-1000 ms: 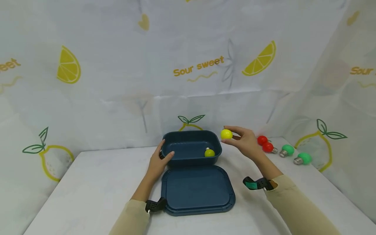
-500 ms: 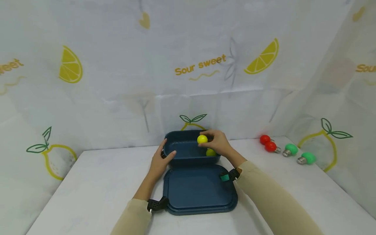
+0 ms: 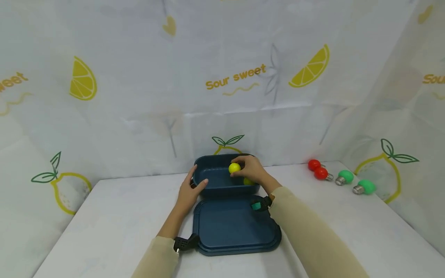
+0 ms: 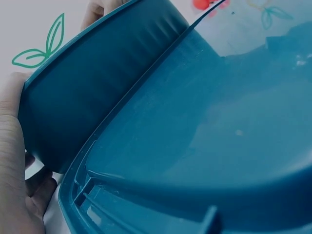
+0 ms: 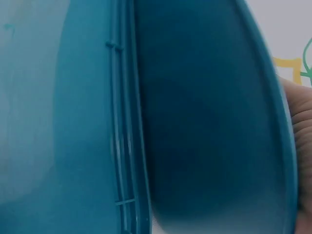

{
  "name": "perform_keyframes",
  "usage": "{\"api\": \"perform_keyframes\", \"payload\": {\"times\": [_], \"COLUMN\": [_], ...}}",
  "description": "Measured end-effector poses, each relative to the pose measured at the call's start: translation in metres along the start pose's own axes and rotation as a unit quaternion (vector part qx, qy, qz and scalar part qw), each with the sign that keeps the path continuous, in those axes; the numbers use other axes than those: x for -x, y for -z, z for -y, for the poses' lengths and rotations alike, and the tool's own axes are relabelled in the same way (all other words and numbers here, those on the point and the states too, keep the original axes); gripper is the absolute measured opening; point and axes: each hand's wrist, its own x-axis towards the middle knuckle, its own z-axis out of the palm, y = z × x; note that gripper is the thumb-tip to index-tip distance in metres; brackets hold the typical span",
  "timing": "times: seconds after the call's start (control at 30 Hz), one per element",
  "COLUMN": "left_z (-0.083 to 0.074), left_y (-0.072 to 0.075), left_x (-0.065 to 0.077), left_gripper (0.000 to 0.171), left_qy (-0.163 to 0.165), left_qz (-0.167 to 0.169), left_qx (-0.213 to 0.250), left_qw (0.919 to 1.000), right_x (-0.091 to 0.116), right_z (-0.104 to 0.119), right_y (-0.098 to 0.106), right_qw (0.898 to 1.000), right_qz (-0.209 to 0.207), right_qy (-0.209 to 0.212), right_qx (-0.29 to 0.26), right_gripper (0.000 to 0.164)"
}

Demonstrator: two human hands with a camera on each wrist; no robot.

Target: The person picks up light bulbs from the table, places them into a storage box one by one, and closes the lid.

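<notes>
A dark blue open-topped box [image 3: 222, 190] stands at the back of the table. My left hand [image 3: 187, 193] grips its left end, the thumb at the near corner and the fingers round the side. Over the inside of the box, my right hand [image 3: 254, 170] pinches a yellow light bulb [image 3: 234, 168] between thumb and fingers. A second yellow bulb [image 3: 248, 181] lies inside at the right, partly covered by that hand. The matching lid [image 3: 236, 227] lies flat just in front. In the right wrist view, the box wall [image 5: 209, 112] hides most of the right hand [image 5: 301, 146].
To the right on the white table [image 3: 132, 216] lie a red bulb [image 3: 314, 165], another red bulb [image 3: 321, 173], a green bulb [image 3: 345, 176] and another green bulb [image 3: 366, 186]. A lemon-printed cloth [image 3: 146, 92] rises behind the box.
My right hand has carried the yellow bulb leftward from beside the box to over its inside, and slightly lower in the last half second. My left hand stays on the box.
</notes>
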Motion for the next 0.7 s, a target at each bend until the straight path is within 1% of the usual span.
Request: {"api": "perform_keyframes", "payload": {"times": [0.17, 0.3, 0.57, 0.7], "left_z": [0.0012, 0.0010, 0.0015, 0.0010], "left_y": [0.0011, 0.0005, 0.0003, 0.0007], "left_x": [-0.0008, -0.0013, -0.0008, -0.0005], "left_gripper": [0.080, 0.080, 0.080, 0.079], "left_qy": [-0.001, 0.001, 0.000, 0.000], "left_qz": [0.002, 0.001, 0.004, 0.002], "left_qx": [-0.001, -0.002, -0.005, -0.010], "left_qw": [1.0000, 1.0000, 1.0000, 0.9999], "right_x": [-0.0012, -0.0009, 0.0002, 0.0006], "right_z": [-0.0002, -0.0003, 0.0018, 0.0026], "right_y": [-0.0030, -0.0035, -0.0054, -0.0071], "right_qw": [0.999, 0.999, 0.998, 0.996], "right_qz": [0.025, 0.029, 0.037, 0.048], "right_qy": [-0.005, -0.007, -0.007, -0.007], "right_qx": [0.027, 0.031, 0.059, 0.068], "right_gripper": [0.050, 0.050, 0.050, 0.049]}}
